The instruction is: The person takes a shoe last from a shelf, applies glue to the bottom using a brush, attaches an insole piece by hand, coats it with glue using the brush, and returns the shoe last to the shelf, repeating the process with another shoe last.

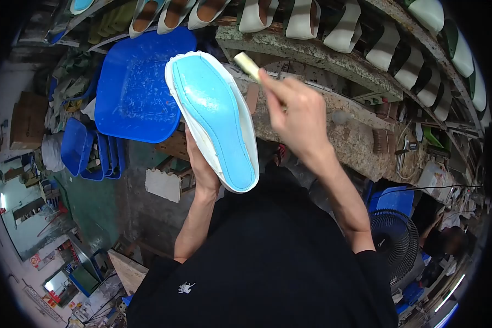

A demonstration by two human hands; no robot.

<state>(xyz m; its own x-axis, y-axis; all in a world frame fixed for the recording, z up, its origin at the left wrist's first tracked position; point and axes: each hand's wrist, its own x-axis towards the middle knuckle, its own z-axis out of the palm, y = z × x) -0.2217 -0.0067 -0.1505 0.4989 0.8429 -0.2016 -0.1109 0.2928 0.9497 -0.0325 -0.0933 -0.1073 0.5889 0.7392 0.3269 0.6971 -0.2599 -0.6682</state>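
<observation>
My left hand (202,167) grips a white shoe (248,139) from below, its fingers mostly hidden behind it. The shoe is held sole side up, toe pointing away from me. Its light-blue bottom (210,106) looks glossy, with a bright reflection near the toe end, and the white upper's edge is folded around it. To the right, my right hand (300,112) is closed on a short pale-yellow brush (246,65), whose tip points toward the shoe's toe. The brush is apart from the shoe.
A large blue tub (139,82) sits behind the shoe on the left, with stacked blue bins (85,150) nearby. White shoes (302,21) line a curved rack overhead. A worn bench (347,134) runs along the right. A black fan (393,246) stands lower right.
</observation>
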